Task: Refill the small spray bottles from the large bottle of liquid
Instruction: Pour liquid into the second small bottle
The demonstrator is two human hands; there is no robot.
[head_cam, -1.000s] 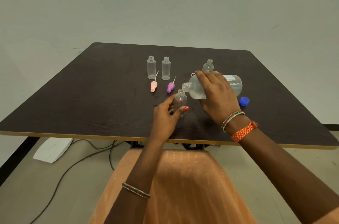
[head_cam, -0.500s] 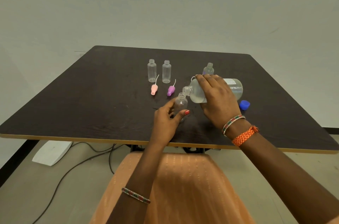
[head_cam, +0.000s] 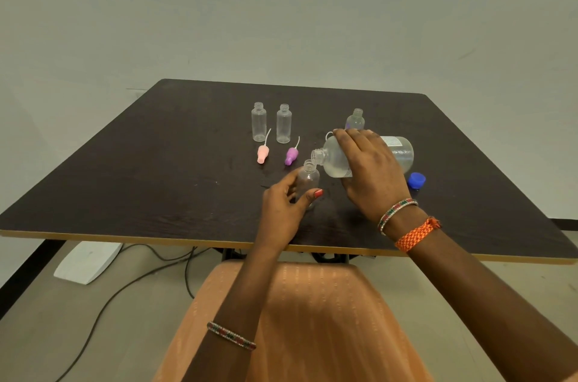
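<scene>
Right hand [head_cam: 369, 172] grips the large bottle [head_cam: 397, 151] tilted, its mouth just above the small bottle [head_cam: 308, 176] held upright by the left hand [head_cam: 283, 209] — near the table [head_cam: 140, 181] front edge. Beyond the grip stand two empty bottles [head_cam: 271, 126]; bare tabletop lies left of it.

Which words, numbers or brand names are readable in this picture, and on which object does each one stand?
No text can be read.
Large bottle: a white label with several printed lines, too small and blurred to read.
Small bottles, spray tops and blue cap: no writing visible.
</scene>
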